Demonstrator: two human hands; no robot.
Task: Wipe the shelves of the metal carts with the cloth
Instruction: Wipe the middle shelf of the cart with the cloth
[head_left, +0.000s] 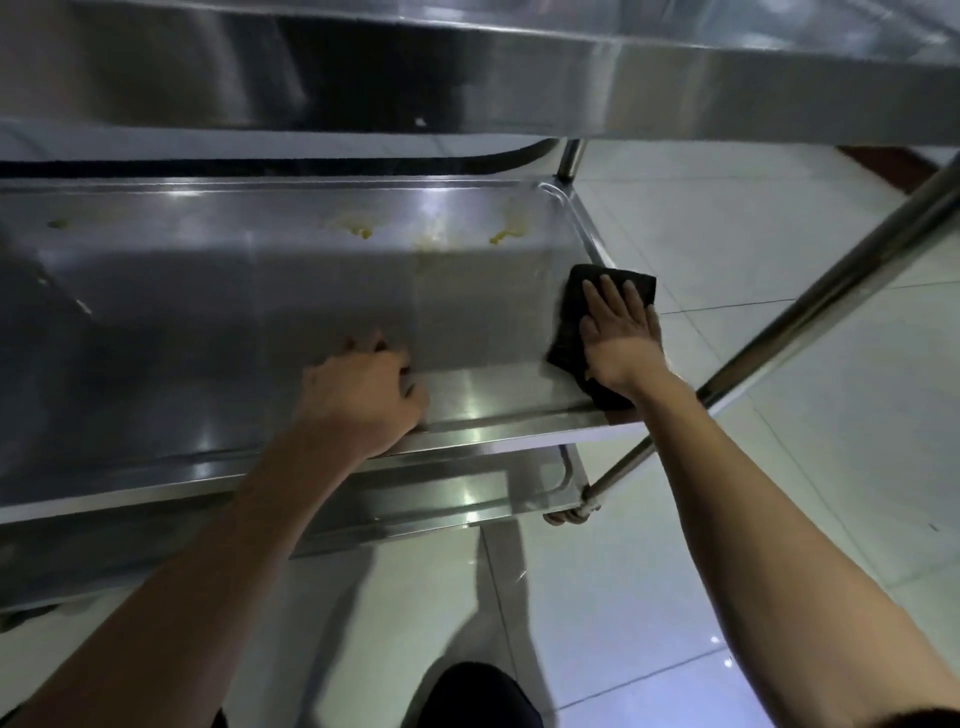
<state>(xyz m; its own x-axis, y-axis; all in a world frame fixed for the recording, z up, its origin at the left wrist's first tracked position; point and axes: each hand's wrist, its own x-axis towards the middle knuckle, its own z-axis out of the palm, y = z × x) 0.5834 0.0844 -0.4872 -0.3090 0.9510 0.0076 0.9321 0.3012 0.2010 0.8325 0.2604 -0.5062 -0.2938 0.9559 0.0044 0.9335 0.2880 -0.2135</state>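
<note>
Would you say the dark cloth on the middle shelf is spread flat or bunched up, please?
Spread flat. The dark cloth lies on the steel middle shelf, at its right end, under the right hand, whose straight fingers press it down.

A commercial kitchen or canteen, by the look of it: a tiered stainless-steel cart (519, 415) with yellow food smears (506, 236) on its shelf stands on a glossy pale tiled floor (753, 249)

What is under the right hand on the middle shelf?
A dark cloth lies flat under the right hand, at the middle shelf's right edge. The metal beneath the cloth is covered, so any dirt there cannot be seen.
</note>
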